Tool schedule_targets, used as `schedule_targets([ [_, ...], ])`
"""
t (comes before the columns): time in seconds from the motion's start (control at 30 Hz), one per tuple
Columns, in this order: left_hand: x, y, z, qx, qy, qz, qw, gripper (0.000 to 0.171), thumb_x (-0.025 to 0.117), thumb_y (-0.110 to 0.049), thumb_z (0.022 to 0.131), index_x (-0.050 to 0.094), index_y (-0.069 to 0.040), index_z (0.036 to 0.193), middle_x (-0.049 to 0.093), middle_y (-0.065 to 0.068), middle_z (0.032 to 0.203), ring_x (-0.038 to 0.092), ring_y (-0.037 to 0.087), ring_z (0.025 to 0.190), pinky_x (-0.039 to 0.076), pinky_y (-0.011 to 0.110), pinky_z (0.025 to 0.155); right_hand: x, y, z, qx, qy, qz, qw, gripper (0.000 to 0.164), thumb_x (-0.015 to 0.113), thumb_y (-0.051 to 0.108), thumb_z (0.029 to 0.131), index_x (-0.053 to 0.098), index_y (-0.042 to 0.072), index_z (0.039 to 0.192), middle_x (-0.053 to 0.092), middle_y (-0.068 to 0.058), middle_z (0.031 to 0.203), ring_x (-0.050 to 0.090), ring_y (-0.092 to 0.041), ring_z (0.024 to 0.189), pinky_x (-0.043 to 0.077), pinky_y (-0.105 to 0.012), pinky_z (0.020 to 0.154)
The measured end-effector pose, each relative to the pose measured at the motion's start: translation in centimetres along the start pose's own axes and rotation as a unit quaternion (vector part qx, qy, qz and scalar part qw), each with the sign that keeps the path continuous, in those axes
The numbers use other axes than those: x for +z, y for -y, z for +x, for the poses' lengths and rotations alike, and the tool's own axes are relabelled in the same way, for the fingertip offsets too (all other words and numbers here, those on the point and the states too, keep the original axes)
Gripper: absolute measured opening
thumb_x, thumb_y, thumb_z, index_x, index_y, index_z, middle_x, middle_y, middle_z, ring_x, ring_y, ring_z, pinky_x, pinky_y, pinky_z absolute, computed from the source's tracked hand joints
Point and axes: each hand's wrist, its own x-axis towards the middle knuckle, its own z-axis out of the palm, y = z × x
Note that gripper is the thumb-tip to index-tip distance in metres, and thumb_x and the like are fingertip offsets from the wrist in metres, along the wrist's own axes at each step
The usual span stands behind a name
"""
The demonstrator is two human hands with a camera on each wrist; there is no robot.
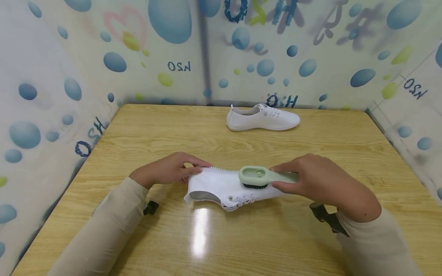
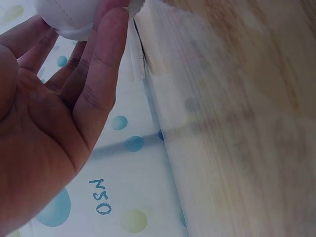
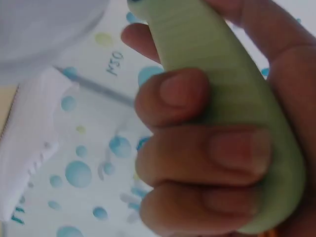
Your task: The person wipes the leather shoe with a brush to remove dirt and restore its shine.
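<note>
A white lace-up shoe (image 1: 214, 182) lies on its side at the middle of the table, its sole edge facing away and its opening toward me. At the heel, my left hand (image 1: 172, 168) grips it between thumb and fingers; the left wrist view shows the fingertips around the white heel (image 2: 74, 17). My right hand (image 1: 310, 180) holds a light green shoe brush (image 1: 255, 175) by its handle, fingers wrapped round it in the right wrist view (image 3: 197, 143). The brush's dark bristles rest against the shoe's side, and the right hand covers part of the toe.
A second white shoe (image 1: 264, 118) stands upright at the far edge of the wooden table (image 1: 165, 130). Behind and on both sides hangs a white covering (image 1: 145, 84) with blue and green dots. Dark straps circle both wrists.
</note>
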Motion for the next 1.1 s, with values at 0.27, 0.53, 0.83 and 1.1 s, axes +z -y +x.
schedule_targets([
  [0.27, 0.0, -0.2, 0.3, 0.007, 0.000, 0.000, 1.0000, 0.034, 0.056, -0.024, 0.103, 0.062, -0.027, 0.137, 0.062, 0.007, 0.137, 0.065, 0.019, 0.076, 0.058, 0.038, 0.068, 3.0, 1.7, 2.0, -0.048, -0.048, -0.049, 0.997, 0.040, 0.063, 0.046, 0.096, 0.069, 0.022, 0.128, 0.074, -0.002, 0.099, 0.069, -0.018, 0.086, 0.055, -0.040, 0.068],
  [0.53, 0.6, -0.8, 0.4, 0.040, -0.026, 0.102, 0.9937, 0.035, 0.056, -0.025, 0.103, 0.060, -0.027, 0.138, 0.063, 0.003, 0.136, 0.064, 0.015, 0.079, 0.056, 0.033, 0.071, 3.6, 1.8, 2.3, -0.049, -0.060, -0.066, 0.995, 0.041, 0.060, 0.042, 0.099, 0.067, 0.016, 0.130, 0.073, -0.007, 0.102, 0.069, -0.021, 0.088, 0.057, -0.042, 0.072],
  [0.83, 1.8, -1.7, -0.1, 0.039, -0.042, 0.211, 0.9758, 0.075, 0.062, -0.060, 0.091, 0.044, -0.019, 0.151, 0.057, 0.005, 0.138, 0.057, 0.016, 0.109, 0.047, 0.039, 0.094, 2.1, -0.8, 1.8, 0.003, -0.069, -0.034, 0.997, 0.040, 0.067, 0.031, 0.096, 0.055, 0.008, 0.127, 0.071, -0.009, 0.105, 0.065, -0.019, 0.084, 0.054, -0.040, 0.074],
  [1.1, 1.3, -1.7, 1.0, 0.012, -0.074, 0.206, 0.9757, 0.047, 0.044, -0.021, 0.100, 0.050, -0.019, 0.147, 0.057, 0.014, 0.134, 0.058, 0.024, 0.111, 0.048, 0.044, 0.095, 2.2, -6.2, 1.7, 0.072, -0.031, 0.058, 0.995, 0.032, 0.049, 0.011, 0.102, 0.034, 0.005, 0.131, 0.056, -0.008, 0.072, 0.041, -0.015, 0.051, 0.037, -0.030, 0.049],
])
